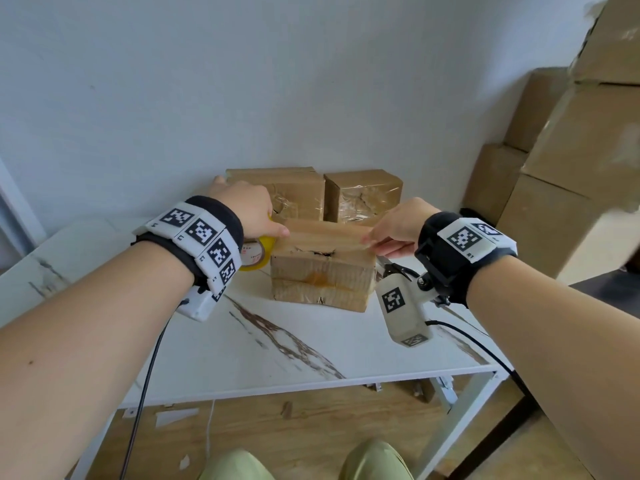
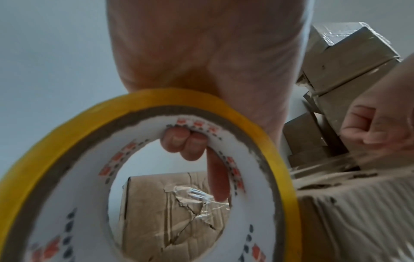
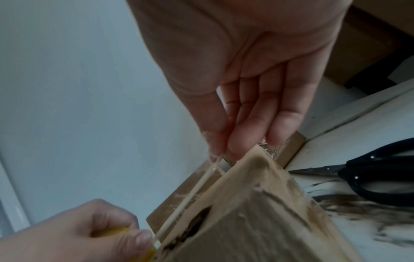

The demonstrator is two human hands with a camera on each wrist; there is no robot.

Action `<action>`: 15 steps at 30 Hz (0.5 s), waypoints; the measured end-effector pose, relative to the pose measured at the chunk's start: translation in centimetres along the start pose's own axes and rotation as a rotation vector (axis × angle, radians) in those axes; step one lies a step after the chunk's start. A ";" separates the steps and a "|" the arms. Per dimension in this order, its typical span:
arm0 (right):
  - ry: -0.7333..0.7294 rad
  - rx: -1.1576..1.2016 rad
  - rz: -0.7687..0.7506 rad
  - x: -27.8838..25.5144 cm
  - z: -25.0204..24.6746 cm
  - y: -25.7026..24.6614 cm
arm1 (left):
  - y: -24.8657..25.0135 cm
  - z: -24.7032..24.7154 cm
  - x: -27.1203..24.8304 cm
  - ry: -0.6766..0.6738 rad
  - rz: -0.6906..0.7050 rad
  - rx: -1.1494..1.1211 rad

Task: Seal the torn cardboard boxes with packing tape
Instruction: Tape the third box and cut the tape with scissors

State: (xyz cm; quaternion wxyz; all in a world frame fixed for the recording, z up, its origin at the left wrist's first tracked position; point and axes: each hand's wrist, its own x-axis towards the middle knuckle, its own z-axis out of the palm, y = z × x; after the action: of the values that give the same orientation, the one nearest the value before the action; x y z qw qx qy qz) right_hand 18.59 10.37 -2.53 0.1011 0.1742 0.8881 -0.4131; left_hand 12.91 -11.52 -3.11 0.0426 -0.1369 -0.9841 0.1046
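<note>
The left hand [image 1: 247, 211] is gripping the yellow tape roll [image 2: 143, 177], fingers curled through its core, the roll standing on edge just beside the left end of the near torn box [image 1: 323, 271]. The right hand [image 1: 398, 226] is pinching the tape strip [image 1: 325, 233] at the box's right end. The strip is stretching left to right over the box top, along its long axis. The box is sitting on the table [image 1: 311, 348], scissors [image 3: 369, 179] lying to its right.

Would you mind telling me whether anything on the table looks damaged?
Yes: the front box has a jagged torn hole along its top front edge and an orange stain below. Both rear boxes show tears under clear tape.
</note>
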 end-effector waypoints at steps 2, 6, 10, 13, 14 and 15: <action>-0.010 -0.015 0.003 0.4 -0.1 0.3 | 0.3 0.0 0.1 -0.016 0.003 0.008; -0.056 -0.056 0.018 1.0 0.0 0.6 | 0.6 0.1 0.1 -0.044 0.006 -0.002; -0.078 -0.100 -0.004 1.5 0.0 0.7 | 0.5 0.2 0.1 -0.085 -0.003 -0.026; -0.014 -0.090 -0.058 1.8 -0.1 1.0 | 0.5 0.2 0.2 -0.114 -0.010 -0.055; -0.007 -0.096 -0.070 1.7 -0.1 1.0 | 0.5 0.3 0.2 -0.126 -0.014 -0.062; -0.010 -0.109 -0.077 1.7 -0.1 1.0 | 0.5 0.3 0.3 -0.136 -0.016 -0.069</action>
State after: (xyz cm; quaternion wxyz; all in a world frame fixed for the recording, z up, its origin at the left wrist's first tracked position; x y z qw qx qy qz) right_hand 17.43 11.42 -3.69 0.0991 0.1320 0.9147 -0.3688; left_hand 12.77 -11.04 -3.49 -0.0283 -0.1230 -0.9888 0.0795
